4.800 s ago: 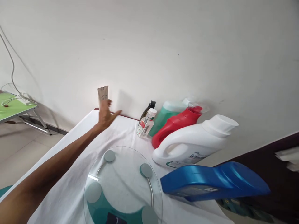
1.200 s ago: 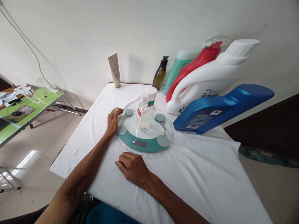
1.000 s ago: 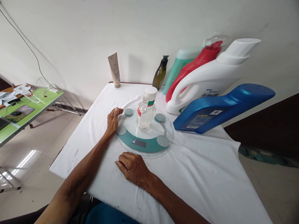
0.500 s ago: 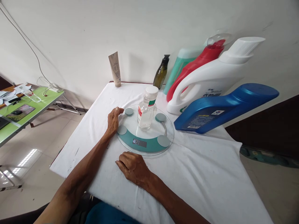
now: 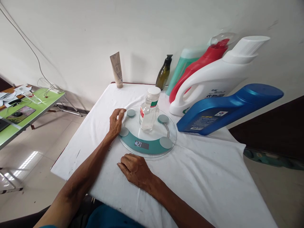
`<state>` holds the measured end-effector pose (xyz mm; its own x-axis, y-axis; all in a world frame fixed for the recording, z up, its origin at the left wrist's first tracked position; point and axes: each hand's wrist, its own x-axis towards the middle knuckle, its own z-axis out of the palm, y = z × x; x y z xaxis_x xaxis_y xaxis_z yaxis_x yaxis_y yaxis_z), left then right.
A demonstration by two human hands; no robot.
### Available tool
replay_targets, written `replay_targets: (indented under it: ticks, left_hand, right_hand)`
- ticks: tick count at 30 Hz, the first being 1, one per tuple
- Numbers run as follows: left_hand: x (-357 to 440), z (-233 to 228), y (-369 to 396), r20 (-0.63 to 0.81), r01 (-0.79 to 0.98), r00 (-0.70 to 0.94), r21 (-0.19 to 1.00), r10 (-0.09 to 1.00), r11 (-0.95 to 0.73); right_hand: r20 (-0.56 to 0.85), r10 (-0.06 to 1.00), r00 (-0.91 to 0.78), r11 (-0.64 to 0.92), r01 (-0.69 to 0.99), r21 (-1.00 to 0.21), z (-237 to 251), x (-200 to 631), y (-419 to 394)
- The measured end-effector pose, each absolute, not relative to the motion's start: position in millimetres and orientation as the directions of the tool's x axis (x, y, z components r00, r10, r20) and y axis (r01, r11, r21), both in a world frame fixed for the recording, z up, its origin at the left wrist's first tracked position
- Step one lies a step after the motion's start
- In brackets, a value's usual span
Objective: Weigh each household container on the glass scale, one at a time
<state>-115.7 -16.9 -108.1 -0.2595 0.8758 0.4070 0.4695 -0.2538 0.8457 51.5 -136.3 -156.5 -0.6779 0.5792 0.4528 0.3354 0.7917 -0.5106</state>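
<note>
A round glass scale [image 5: 140, 152] with a teal band and grey discs lies on the white-clothed table [image 5: 209, 177]. On its middle stands a clear bottle [image 5: 149, 110] with a white cap and a red and green label. Digits show on the scale's display [image 5: 142, 144]. At the scale's left rim rests my left hand [image 5: 116, 122], its thumb apart from the fingers and nothing held; some of its fingers are hidden. My right hand [image 5: 135, 167] lies on the cloth just in front of the scale, fingers curled in, with nothing visible in them.
Along the right stand a blue bottle [image 5: 218, 109], a white jug [image 5: 213, 72], a red bottle [image 5: 190, 72] and a green bottle [image 5: 177, 72]. A dark pump bottle [image 5: 163, 74] and a beige tube [image 5: 117, 69] stand by the wall. A green table [image 5: 38, 104] is far left.
The display digits have changed. My left thumb has shifted slightly away from the fingers. My right hand and the clear bottle have stayed in place.
</note>
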Motion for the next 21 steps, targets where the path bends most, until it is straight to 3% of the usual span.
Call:
replay_targets:
  ticks: [6,14,21]
  left_hand:
    - [-98.7,-85.6,-32.2,0.515,0.521,-0.030,0.739,0.857,-0.426]
    - [-81.6,-67.1,-38.2,0.510,0.345,0.081,0.791,0.856,-0.504]
    - [-77.2,-63.3,-29.5,0.439,0.315,0.185,0.821,0.879,-0.476]
  right_hand:
    - [0.449,0.573,-0.685,0.797,0.341,-0.498,-155.6,51.6,-136.5]
    - [0.473,0.569,-0.673,0.807,0.345,-0.480,-155.9,51.4,-136.9]
    - [0.470,0.574,-0.670,0.800,0.336,-0.498,-154.4,51.9,-137.8]
